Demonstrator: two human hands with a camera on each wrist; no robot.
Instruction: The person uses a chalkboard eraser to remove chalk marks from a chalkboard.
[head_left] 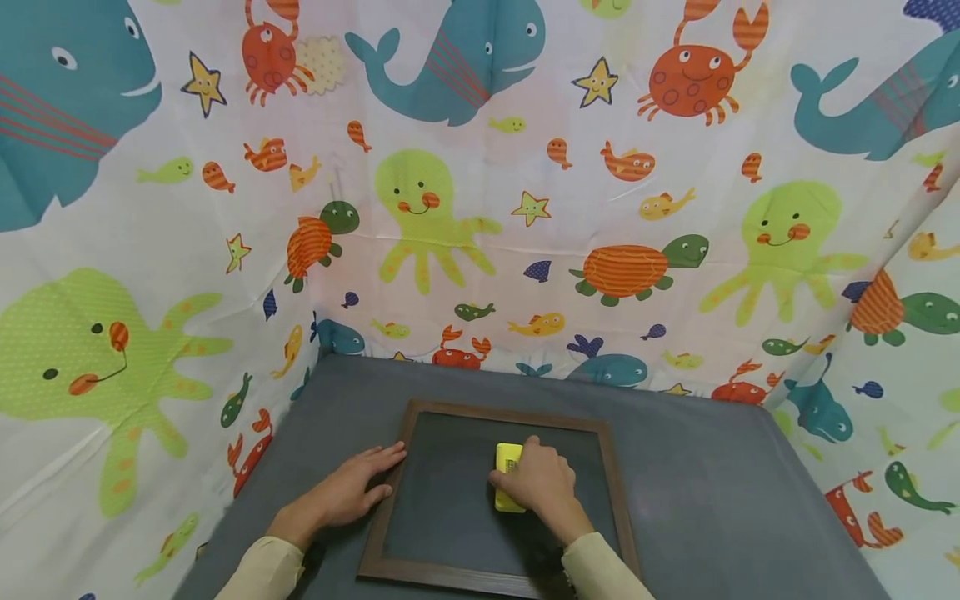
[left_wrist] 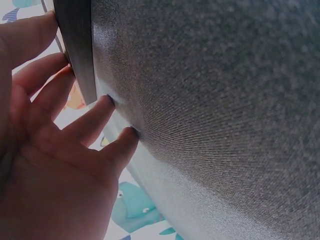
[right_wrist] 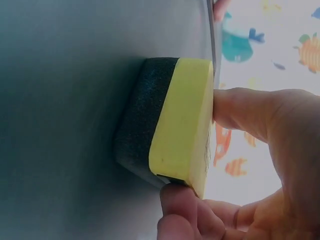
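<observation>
Yellow eraser between thumb and fingers of the right grip

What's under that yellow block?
Under the yellow block is a dark pad, and beneath that, the dark framed board. The patch the pad covers is hidden, so I can't tell whether anything's drawn there.

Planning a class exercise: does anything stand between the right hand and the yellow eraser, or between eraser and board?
Nothing visible does. The right hand grips the yellow eraser, whose dark pad faces the board directly. The left hand is out of the way, at the left side of the frame.
</observation>
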